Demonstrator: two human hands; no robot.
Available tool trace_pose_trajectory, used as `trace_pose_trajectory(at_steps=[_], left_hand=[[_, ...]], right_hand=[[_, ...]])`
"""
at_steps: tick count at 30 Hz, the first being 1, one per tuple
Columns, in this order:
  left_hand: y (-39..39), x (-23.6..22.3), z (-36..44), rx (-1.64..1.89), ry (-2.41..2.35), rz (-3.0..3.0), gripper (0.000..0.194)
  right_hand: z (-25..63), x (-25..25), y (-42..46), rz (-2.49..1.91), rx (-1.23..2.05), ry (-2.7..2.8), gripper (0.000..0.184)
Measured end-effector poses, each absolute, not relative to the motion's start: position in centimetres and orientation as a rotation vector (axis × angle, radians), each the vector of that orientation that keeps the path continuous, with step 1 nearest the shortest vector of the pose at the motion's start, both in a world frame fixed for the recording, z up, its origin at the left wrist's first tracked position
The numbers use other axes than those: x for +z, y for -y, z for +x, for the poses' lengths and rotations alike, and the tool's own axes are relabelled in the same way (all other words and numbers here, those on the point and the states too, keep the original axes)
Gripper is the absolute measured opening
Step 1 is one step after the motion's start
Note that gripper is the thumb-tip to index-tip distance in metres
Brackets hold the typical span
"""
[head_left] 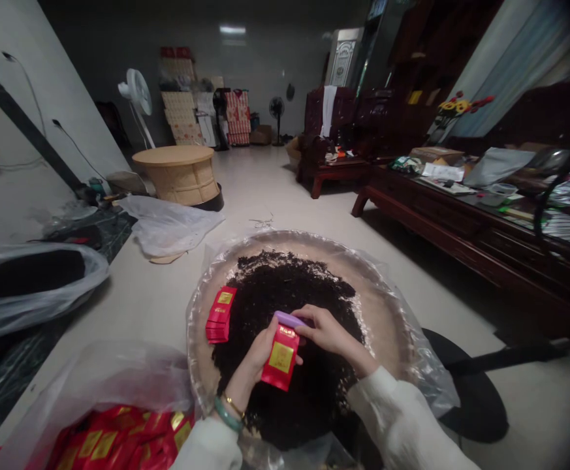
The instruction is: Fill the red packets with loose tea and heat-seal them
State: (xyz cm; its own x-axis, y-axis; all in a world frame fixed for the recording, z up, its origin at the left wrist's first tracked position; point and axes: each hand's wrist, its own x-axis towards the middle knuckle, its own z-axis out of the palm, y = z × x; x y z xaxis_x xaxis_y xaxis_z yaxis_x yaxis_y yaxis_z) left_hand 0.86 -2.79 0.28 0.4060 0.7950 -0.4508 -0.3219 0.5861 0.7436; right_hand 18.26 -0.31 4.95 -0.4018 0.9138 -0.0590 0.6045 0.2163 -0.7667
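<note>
At far left, a clear plastic bag (99, 269) holds something dark. Below it, another clear bag (135, 369) is filled with red-and-gold packets (103, 447). In the centre, a plastic-lined round tray (387, 316) bears a dark, loose heap (265, 287), with a stack of red packets (219, 318) at its left side. Over the heap, the left hand (259, 352) grasps one red packet (281, 359), its top edge upward. The right hand (324, 329) pinches a purple tool (289, 319) across that edge. Good handling probably means keeping the packet flat, the tool straight and the fingertips clear.
</note>
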Motion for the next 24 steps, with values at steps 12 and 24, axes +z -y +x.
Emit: trace_pose_trajectory(at_steps=[12,24], left_hand=[[1.96,0.52,1.38,0.774,-0.967,0.726,0.084],[2.08,0.31,1.41,0.791,-0.944,0.753,0.084]], right_hand=[[19.12,4.24,-0.71,-1.379,1.09,1.998,0.027],[18.87,4.91,-0.13,-1.311,1.044,2.079,0.021]])
